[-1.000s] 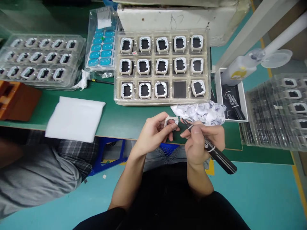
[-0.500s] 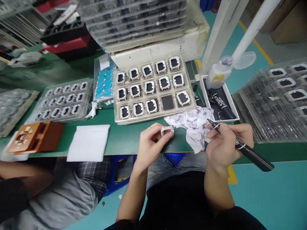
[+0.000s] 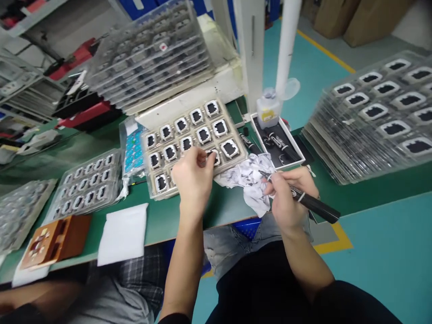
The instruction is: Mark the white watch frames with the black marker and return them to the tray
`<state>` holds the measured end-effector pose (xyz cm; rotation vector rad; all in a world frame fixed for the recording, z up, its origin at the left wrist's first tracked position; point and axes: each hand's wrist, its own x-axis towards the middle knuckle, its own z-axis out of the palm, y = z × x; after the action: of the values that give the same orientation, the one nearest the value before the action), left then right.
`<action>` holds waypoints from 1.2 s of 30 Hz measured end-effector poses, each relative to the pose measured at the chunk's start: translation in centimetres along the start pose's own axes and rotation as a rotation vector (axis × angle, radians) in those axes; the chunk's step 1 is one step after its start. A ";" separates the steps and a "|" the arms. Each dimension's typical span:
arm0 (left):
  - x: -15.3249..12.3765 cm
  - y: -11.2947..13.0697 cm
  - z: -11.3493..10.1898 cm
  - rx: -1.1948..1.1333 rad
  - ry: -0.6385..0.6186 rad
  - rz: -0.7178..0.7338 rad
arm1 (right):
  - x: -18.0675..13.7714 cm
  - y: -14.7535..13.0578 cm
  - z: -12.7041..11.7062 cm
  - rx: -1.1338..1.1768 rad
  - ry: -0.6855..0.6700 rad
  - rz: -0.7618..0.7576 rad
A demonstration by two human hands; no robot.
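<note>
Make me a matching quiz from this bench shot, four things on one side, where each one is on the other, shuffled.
Things:
1. marker
2. left hand
3. bottle
4. white pad

Places:
A. standing in the open box
B. lying flat near the front edge of the bench
C. held in the right hand
D. over the front row of the tray

Pairs: 1-C, 2-D, 3-A, 4-B

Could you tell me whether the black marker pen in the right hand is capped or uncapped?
Uncapped. The black marker pen in the right hand shows a bare pointed tip over the crumpled white cloth; no cap covers it.
</note>
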<state>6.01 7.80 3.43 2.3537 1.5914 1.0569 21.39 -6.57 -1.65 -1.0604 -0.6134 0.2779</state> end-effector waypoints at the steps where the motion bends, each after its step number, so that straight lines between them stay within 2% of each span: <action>1: -0.2 -0.1 -0.2 0.031 -0.009 0.012 | -0.1 0.0 0.1 0.003 -0.006 -0.002; 6: 0.1 -0.1 -0.9 0.102 0.015 0.169 | -0.5 -0.3 0.5 0.045 -0.053 0.064; 12: 2.8 0.7 0.5 0.027 -0.200 0.378 | -0.4 -0.3 0.7 0.132 -0.081 0.211; 17: 4.3 1.1 0.6 0.013 -0.358 0.325 | -0.2 -0.7 0.6 0.246 -0.085 0.200; 19: 4.2 1.5 0.6 0.025 -0.304 0.295 | -0.2 -0.8 0.5 0.243 -0.088 0.201; 21: 3.7 2.1 0.8 0.007 -0.185 0.314 | -0.3 -0.8 0.4 0.230 -0.079 0.194; 24: 2.0 3.4 0.7 -0.168 -0.094 0.354 | -0.5 -0.7 0.1 0.186 -0.070 0.159; 26: 0.1 4.1 0.0 -0.401 -0.072 0.275 | -0.6 -0.7 -0.1 0.143 -0.072 0.140; 28: -2.1 4.2 -0.9 -0.614 0.026 0.101 | -0.6 -0.7 -0.2 0.105 -0.069 0.114; 30: -4.7 3.7 -1.6 -0.720 0.112 -0.089 | -0.5 -0.7 -0.3 0.060 -0.048 0.063; 31: -5.9 3.1 -1.9 -0.740 0.117 -0.174 | -0.4 -0.7 -0.4 0.036 -0.038 0.035; 34: -9.0 1.1 -1.9 -0.765 0.013 -0.381 | -0.3 -0.6 -0.4 -0.014 -0.023 -0.026; 36: -10.1 -0.2 -1.6 -0.801 -0.065 -0.473 | -0.3 -0.8 -0.2 -0.037 -0.024 -0.064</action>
<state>2.74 -1.13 -0.31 1.3949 1.2608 1.1811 21.16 -7.24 -1.15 -1.0720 -0.6748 0.2248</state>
